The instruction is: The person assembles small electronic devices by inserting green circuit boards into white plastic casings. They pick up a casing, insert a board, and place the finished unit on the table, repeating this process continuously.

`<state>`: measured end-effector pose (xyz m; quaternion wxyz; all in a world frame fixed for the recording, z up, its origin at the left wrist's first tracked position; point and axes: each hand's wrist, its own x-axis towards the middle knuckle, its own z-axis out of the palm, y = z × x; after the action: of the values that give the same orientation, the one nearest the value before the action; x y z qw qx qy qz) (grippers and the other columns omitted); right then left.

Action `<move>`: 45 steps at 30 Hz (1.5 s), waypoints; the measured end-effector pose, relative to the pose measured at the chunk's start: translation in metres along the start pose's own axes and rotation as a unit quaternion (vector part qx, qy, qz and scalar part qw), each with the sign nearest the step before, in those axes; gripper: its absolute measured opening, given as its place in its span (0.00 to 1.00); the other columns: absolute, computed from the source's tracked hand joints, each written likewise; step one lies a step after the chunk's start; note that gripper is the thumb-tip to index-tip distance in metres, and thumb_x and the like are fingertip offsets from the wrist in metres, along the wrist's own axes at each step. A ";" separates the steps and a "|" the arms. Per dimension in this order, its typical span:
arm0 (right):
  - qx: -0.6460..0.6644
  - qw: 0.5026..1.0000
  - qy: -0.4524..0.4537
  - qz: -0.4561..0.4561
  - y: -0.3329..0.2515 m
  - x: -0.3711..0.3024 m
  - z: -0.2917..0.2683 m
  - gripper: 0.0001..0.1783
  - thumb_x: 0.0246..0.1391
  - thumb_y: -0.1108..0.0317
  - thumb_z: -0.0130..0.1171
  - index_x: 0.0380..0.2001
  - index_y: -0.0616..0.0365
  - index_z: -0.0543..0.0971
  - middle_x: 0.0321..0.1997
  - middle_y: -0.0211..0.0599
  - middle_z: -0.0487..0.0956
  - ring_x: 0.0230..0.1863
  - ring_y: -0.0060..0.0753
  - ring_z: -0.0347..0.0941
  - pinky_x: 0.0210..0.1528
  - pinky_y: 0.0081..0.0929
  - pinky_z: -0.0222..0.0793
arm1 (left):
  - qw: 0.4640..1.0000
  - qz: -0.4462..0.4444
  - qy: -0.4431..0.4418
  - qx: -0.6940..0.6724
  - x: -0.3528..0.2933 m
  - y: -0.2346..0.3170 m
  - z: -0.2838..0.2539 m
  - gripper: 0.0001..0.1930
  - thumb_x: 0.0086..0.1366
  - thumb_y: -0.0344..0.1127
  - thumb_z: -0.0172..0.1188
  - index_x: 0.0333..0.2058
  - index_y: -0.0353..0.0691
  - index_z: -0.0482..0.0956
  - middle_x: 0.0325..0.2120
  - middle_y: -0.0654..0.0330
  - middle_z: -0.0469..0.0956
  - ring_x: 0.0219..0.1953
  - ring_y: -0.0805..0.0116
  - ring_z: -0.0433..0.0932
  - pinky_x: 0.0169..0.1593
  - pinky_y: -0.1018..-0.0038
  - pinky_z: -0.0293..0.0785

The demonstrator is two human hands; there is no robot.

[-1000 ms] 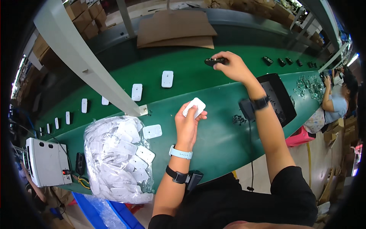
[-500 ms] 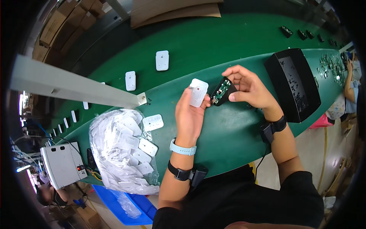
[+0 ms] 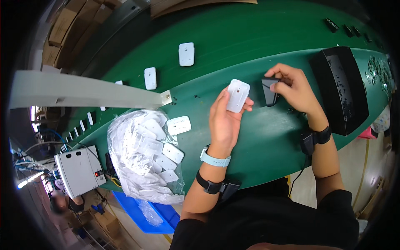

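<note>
My left hand (image 3: pixel 223 129) has its fingers closed round a white plastic cover (image 3: pixel 238 96) with rounded corners and small holes, its flat face turned up. A short gap to the right, my right hand (image 3: pixel 296 89) pinches a small black plastic housing (image 3: pixel 270 92) between thumb and fingers. The housing's smooth black side faces up, so the circuit board seen in it earlier is hidden. The two parts are apart, both above the green bench. Left of my left hand, one loose white cover (image 3: pixel 179 125) lies beside a clear plastic bag (image 3: pixel 137 160) heaped with more of the same.
Behind the bench, a green conveyor belt (image 3: pixel 233 37) carries white covers and, far right, black housings (image 3: pixel 331 26). A black box (image 3: pixel 348 89) stands to the right, with circuit boards (image 3: pixel 377 75) beyond. A metal post (image 3: pixel 91 89) crosses at left, above a white machine (image 3: pixel 80 171).
My right hand has turned the black housing over, hiding its circuit board, and drawn it away from the white cover. The left hand still holds the cover. The whole view has shifted somewhat.
</note>
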<state>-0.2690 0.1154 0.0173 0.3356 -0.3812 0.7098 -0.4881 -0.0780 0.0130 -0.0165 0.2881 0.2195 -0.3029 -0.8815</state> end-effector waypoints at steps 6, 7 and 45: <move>-0.288 0.935 0.096 -0.181 -0.014 0.000 0.040 0.18 0.38 0.66 0.71 0.34 0.61 0.80 0.26 0.39 0.72 0.27 0.41 0.71 0.30 0.35 0.68 | 0.995 -0.030 -0.054 -0.073 -0.011 0.012 0.004 0.24 0.73 0.43 0.44 0.59 0.31 0.69 0.40 0.51 0.78 0.33 0.61 0.75 0.36 0.70 0.69; -0.311 0.923 0.099 -0.204 -0.020 0.001 0.045 0.17 0.39 0.67 0.72 0.35 0.59 0.80 0.31 0.38 0.74 0.33 0.40 0.72 0.33 0.35 0.70 | 0.992 -0.042 -0.073 -0.096 -0.012 0.015 0.003 0.25 0.72 0.44 0.44 0.59 0.31 0.69 0.40 0.51 0.78 0.32 0.61 0.75 0.35 0.70 0.68; 0.017 0.970 0.079 -0.231 -0.013 -0.006 0.071 0.07 0.50 0.80 0.64 0.34 0.63 0.82 0.35 0.31 0.79 0.31 0.17 0.73 0.31 0.16 0.68 | 0.995 0.090 -0.008 0.036 -0.016 0.011 0.013 0.24 0.75 0.39 0.45 0.61 0.24 0.66 0.59 0.49 0.71 0.62 0.60 0.71 0.65 0.63 0.66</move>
<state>-0.2025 0.0867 0.0095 0.1631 -0.4893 0.6181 -0.5932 -0.0694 0.0219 0.0033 0.3560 0.1940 -0.3550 -0.8424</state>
